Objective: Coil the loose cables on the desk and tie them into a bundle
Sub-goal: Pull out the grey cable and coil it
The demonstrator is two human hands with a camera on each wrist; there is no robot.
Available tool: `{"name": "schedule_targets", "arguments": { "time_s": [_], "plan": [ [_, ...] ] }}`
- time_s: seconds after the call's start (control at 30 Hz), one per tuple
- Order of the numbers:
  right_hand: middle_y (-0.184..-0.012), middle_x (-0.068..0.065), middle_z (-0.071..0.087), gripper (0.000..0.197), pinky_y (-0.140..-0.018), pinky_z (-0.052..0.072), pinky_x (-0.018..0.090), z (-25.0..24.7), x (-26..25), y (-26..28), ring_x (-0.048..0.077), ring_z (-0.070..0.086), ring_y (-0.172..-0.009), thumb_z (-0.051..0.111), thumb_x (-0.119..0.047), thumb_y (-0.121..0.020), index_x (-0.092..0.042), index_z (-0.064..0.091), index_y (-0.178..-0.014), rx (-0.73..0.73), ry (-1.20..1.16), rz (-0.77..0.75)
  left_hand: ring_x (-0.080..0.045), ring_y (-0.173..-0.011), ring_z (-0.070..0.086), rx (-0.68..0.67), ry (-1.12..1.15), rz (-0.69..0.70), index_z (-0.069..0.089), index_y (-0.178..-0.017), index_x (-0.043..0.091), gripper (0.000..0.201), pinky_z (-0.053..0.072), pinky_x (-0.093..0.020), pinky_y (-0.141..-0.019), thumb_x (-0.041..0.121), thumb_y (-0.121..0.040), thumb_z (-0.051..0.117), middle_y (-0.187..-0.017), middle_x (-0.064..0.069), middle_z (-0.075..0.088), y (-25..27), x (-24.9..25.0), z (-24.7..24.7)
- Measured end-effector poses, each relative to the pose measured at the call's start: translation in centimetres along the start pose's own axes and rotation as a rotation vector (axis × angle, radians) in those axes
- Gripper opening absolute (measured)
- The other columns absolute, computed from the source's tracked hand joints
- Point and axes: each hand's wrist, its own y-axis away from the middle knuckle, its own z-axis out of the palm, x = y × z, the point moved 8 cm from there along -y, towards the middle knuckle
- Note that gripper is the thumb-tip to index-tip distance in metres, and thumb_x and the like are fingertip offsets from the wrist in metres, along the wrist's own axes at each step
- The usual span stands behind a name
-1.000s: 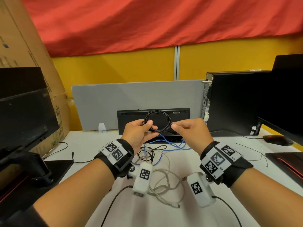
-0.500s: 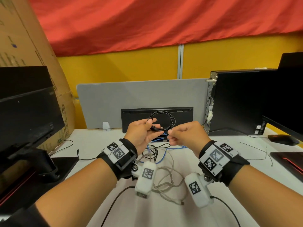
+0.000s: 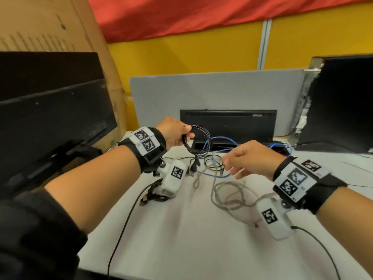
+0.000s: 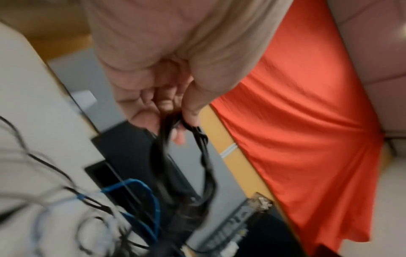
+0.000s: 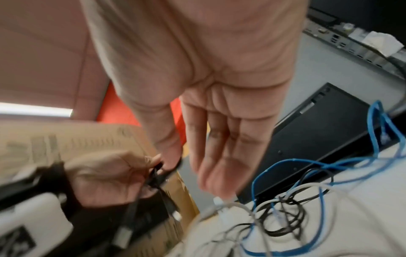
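My left hand (image 3: 186, 136) grips a coiled black cable (image 3: 198, 143) above the desk's left middle, and the coil's plug ends hang down. The left wrist view shows the thumb and fingers (image 4: 178, 121) pinching the coil (image 4: 206, 165). My right hand (image 3: 232, 164) hovers low over the loose cables with relaxed fingers (image 5: 211, 173) holding nothing, their tips near a white connector (image 5: 217, 201). On the white desk (image 3: 201, 239) lie a blue cable (image 3: 220, 142), a grey cable (image 3: 228, 190) and a thin black cable (image 3: 214, 160), tangled together.
A black keyboard (image 3: 228, 124) leans against a grey divider (image 3: 212, 91) behind the cables. A computer tower (image 3: 343, 102) stands at the right. At the left are a monitor (image 3: 50, 118) and a cardboard box (image 3: 40, 23). Thin black camera leads (image 3: 125, 223) trail from my wrists.
My right hand let go of the black coil and dropped toward the loose cables. My left hand carried the coil to the left. The head view swung left and down.
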Motion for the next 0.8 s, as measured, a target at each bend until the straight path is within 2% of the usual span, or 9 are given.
{"name": "schedule_targets", "arguments": {
  "time_s": [0.07,0.17,0.23,0.3,0.43,0.5,0.63,0.7,0.8],
  "plan": [
    [-0.092,-0.003,0.072,0.014,-0.071,0.056,0.027,1.3,0.4,-0.2,0.012,0.065,-0.078,0.070,-0.020,-0.085,-0.012,0.076,-0.094,-0.071,0.381,-0.035,-0.018,-0.073,0.058,0.025,-0.088,-0.071,0.059,-0.090,0.004,0.007,0.050,-0.026,-0.067,0.007,-0.096,0.057,-0.085,-0.011,0.062,-0.1,-1.6,-1.5],
    [-0.105,-0.006,0.063,0.029,-0.086,0.047,0.026,2.6,1.6,-0.5,0.014,0.059,-0.099,0.072,-0.037,-0.083,-0.024,0.068,-0.108,-0.140,0.742,-0.038,-0.020,-0.085,0.062,0.030,-0.208,-0.147,0.062,-0.108,-0.001,0.018,0.057,-0.034,-0.082,0.005,-0.091,0.063,-0.103,-0.014,0.064,-0.3,-4.2,-3.3],
    [-0.108,-0.007,0.058,0.031,-0.085,0.041,0.024,2.8,2.4,-0.6,0.012,0.054,-0.101,0.072,-0.040,-0.081,-0.026,0.066,-0.108,-0.153,0.741,0.008,-0.021,-0.088,0.062,-0.019,-0.284,-0.210,0.063,-0.111,-0.003,0.022,0.057,-0.038,-0.087,0.004,-0.090,0.065,-0.112,-0.016,0.063,-0.3,-6.0,-4.0],
    [-0.110,-0.008,0.055,0.031,-0.084,0.038,0.023,2.8,3.1,-0.8,0.012,0.051,-0.102,0.073,-0.042,-0.080,-0.028,0.065,-0.107,-0.156,0.733,0.035,-0.022,-0.087,0.063,-0.065,-0.375,-0.271,0.066,-0.109,-0.002,0.020,0.059,-0.036,-0.082,0.003,-0.089,0.066,-0.119,-0.017,0.062,-0.1,-7.5,-4.6],
    [-0.120,-0.005,0.053,0.027,-0.088,0.040,0.027,2.5,3.1,-1.5,0.014,0.050,-0.106,0.075,-0.041,-0.079,-0.031,0.066,-0.102,-0.106,0.729,0.014,-0.022,-0.070,0.066,-0.096,-0.555,-0.341,0.066,-0.115,-0.001,0.027,0.060,-0.033,-0.070,0.008,-0.089,0.068,-0.116,-0.015,0.063,0.2,-9.3,-4.9],
    [-0.132,-0.002,0.049,0.026,-0.091,0.041,0.027,2.5,2.9,-1.8,0.015,0.051,-0.108,0.076,-0.039,-0.079,-0.030,0.068,-0.102,-0.090,0.738,-0.020,-0.023,-0.071,0.068,-0.105,-0.575,-0.360,0.065,-0.116,-0.002,0.029,0.061,-0.031,-0.066,0.007,-0.089,0.068,-0.112,-0.015,0.064,0.3,-10.1,-4.6],
    [-0.155,-0.010,0.027,0.026,-0.092,0.032,0.023,3.4,2.0,-1.8,0.016,0.043,-0.129,0.075,-0.038,-0.080,-0.032,0.069,-0.106,-0.126,0.786,-0.105,-0.032,-0.093,0.071,-0.108,-0.621,-0.352,0.066,-0.114,-0.003,0.029,0.057,-0.041,-0.087,0.007,-0.087,0.070,-0.111,-0.021,0.069,0.3,-11.4,-3.5],
    [-0.155,-0.012,0.029,0.029,-0.094,0.032,0.023,3.8,1.5,-1.7,0.014,0.042,-0.130,0.073,-0.038,-0.082,-0.030,0.069,-0.109,-0.136,0.809,-0.165,-0.031,-0.095,0.070,-0.128,-0.685,-0.314,0.065,-0.115,-0.003,0.030,0.055,-0.042,-0.092,0.008,-0.088,0.070,-0.113,-0.021,0.069,0.1,-11.6,-2.8],
    [-0.151,-0.013,0.036,0.040,-0.108,0.032,0.028,4.2,1.1,-1.6,0.012,0.038,-0.134,0.070,-0.038,-0.084,-0.027,0.063,-0.122,-0.156,0.825,-0.217,-0.032,-0.093,0.068,-0.167,-0.772,-0.262,0.064,-0.117,-0.002,0.031,0.055,-0.043,-0.092,0.012,-0.089,0.068,-0.115,-0.020,0.068,-0.2,-11.4,-2.0]
  ]
}}
